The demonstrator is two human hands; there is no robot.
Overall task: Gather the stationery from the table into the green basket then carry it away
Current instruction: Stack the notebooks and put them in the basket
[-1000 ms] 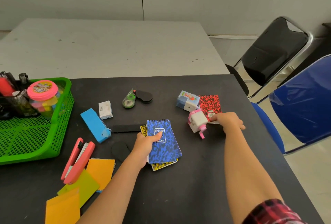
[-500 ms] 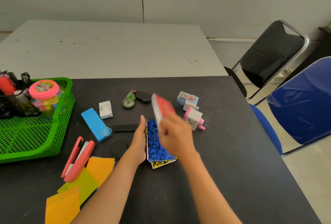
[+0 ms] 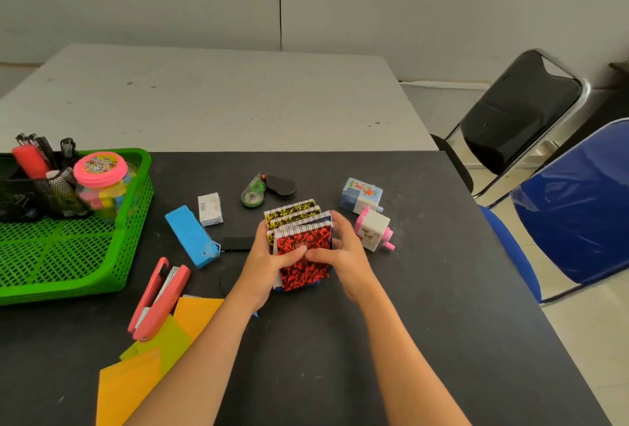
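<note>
Squaring up the stack of spiral notepads (image 3: 299, 242), left hand (image 3: 263, 264) and right hand (image 3: 343, 252) both clamped around it; light, slippery covers, so squeeze the sides.

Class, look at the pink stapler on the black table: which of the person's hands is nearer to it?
Left. The left hand grips the notebook stack on its stapler-facing side, just right of the pink stapler. The right hand holds the stack's far side, farther away.
</note>
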